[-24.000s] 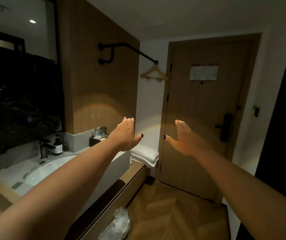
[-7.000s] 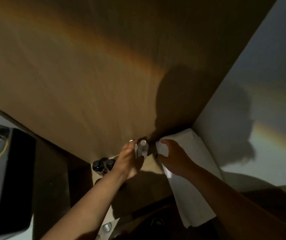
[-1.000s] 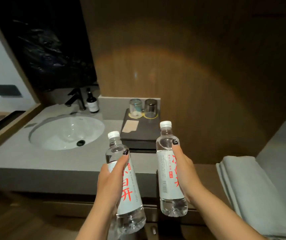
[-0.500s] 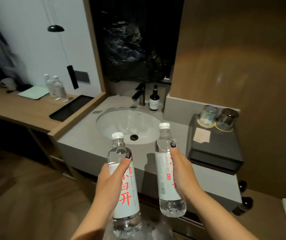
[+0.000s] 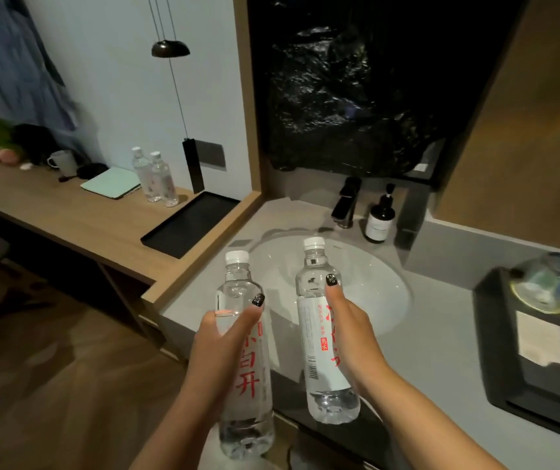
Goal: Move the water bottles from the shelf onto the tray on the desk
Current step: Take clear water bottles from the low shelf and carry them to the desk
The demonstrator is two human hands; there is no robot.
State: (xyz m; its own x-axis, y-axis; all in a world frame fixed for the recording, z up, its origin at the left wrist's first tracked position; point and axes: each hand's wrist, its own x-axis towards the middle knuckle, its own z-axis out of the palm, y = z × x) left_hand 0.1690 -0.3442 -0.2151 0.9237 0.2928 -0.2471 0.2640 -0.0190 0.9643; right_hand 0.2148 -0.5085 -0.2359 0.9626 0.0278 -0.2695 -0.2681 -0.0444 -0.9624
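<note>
My left hand [image 5: 219,347] grips a clear water bottle [image 5: 246,395] with a white cap and red lettering, held upright. My right hand [image 5: 351,330] grips a second, matching water bottle [image 5: 319,340], also upright. Both hang in front of the grey vanity counter, over the near edge of the white sink [image 5: 373,283]. A flat black tray [image 5: 187,225] lies on the wooden desk [image 5: 68,215] to the upper left, with nothing on it. Two more water bottles [image 5: 156,178] stand on the desk just behind the tray.
A black faucet [image 5: 348,201] and a dark soap bottle [image 5: 380,218] stand behind the sink. A dark tray [image 5: 536,368] with upturned glasses [image 5: 553,283] sits at right. On the desk are a green notebook [image 5: 110,186], a white mug [image 5: 63,162] and a hanging lamp [image 5: 170,49].
The view has swung left since a second ago, bringing the desk and black tray into sight. Both hands keep hold of their bottles, still upright.
</note>
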